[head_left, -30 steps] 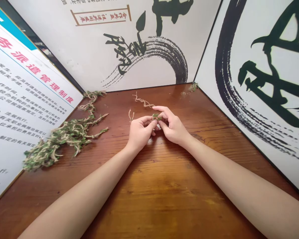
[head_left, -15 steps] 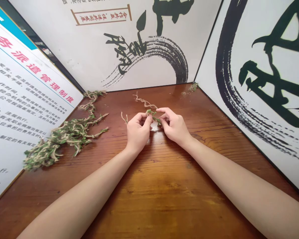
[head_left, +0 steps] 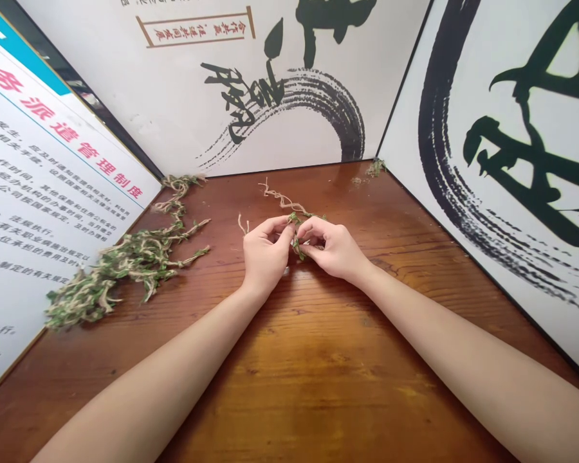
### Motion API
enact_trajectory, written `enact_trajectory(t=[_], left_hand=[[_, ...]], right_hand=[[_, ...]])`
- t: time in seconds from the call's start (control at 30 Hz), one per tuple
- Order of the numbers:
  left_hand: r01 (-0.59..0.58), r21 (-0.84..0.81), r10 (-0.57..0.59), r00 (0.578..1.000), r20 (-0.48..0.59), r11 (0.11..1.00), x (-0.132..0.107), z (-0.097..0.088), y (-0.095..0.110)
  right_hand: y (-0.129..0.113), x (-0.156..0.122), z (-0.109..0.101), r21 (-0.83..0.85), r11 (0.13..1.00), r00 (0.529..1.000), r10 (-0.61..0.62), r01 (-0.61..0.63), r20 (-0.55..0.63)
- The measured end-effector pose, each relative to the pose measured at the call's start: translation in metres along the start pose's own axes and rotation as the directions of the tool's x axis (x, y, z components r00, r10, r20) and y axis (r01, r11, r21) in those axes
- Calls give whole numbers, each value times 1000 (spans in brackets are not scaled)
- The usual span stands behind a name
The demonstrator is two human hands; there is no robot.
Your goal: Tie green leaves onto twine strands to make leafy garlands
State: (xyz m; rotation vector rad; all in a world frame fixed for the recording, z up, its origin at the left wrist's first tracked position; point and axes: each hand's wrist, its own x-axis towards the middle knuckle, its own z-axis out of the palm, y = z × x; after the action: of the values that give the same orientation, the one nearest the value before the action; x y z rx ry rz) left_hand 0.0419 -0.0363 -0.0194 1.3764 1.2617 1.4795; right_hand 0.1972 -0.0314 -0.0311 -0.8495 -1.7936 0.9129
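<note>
The left hand (head_left: pixel 266 249) is pinched on a leafy strand (head_left: pixel 297 248) at the clock's centre; the right hand (head_left: pixel 336 251) grips it too. The strand looks unfinished: rough, kinked tan twine (head_left: pixel 284 202) lies bare towards eleven. The shaggy, tangled pile (head_left: pixel 128 263) at nine appears finished.

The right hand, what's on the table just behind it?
Beyond the right hand, brown string lies on the table, greenish at its near end. Anything directly behind or beneath the hand is covered and can't be seen.
</note>
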Motion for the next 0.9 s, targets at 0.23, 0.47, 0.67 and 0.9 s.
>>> enact_trajectory(t=[0.23,0.47,0.67,0.9], left_hand=[[45,10,-46,997,60,999,2,-1,-1],[69,16,-70,994,85,997,2,-2,-1],[89,-41,-86,994,63,995,2,-2,0],[82,-85,-77,995,58,993,2,-3,1]], right_hand=[[2,3,1,-3,998,989,-69,70,-131],[7,3,-2,-88,989,974,-132,117,-186],[5,2,-2,-63,990,981,-136,128,-140],[7,4,-5,31,1000,984,1,4,-177]])
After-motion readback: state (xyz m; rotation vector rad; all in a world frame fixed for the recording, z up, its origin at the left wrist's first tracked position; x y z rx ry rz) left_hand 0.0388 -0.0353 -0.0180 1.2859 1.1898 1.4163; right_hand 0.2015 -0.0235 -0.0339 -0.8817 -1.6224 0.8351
